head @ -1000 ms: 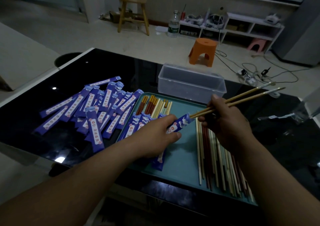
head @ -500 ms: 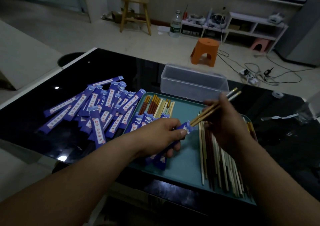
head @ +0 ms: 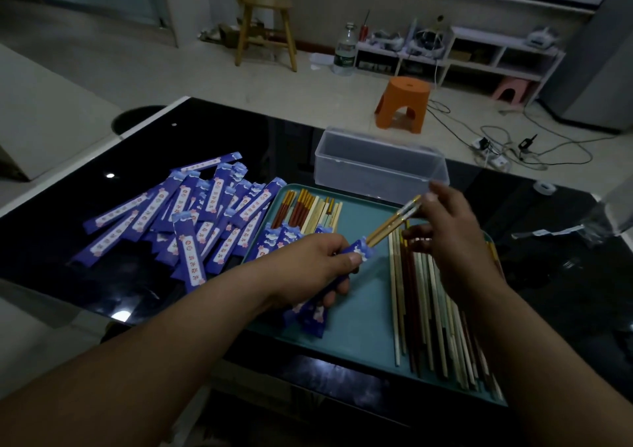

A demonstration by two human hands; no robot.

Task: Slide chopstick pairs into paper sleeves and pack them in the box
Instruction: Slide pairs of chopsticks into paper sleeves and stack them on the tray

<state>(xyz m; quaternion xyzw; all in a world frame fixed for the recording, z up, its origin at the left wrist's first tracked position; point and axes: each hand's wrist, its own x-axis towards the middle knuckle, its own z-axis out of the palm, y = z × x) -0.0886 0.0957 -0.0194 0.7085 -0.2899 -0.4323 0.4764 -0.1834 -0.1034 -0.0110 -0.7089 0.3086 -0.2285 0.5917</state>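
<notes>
My left hand (head: 318, 265) grips a blue paper sleeve (head: 358, 253) near its open mouth, over the teal tray (head: 363, 330). A pair of tan chopsticks (head: 394, 222) is mostly inside that sleeve, only the upper ends sticking out. My right hand (head: 452, 237) has its fingertips at those top ends. Loose chopsticks (head: 431, 309) lie in a long pile on the tray's right side. The clear plastic box (head: 380, 169) stands behind the tray with nothing visible inside.
A heap of blue sleeves (head: 185, 217) spreads over the black glass table (head: 68, 189) left of the tray. More chopsticks (head: 308, 211) and sleeves lie at the tray's far left corner. An orange stool (head: 404, 103) and cables are on the floor beyond.
The chopstick pair has slid much further into the sleeve. My right hand has moved from mid-shaft to the top ends, pushing them toward my left hand.
</notes>
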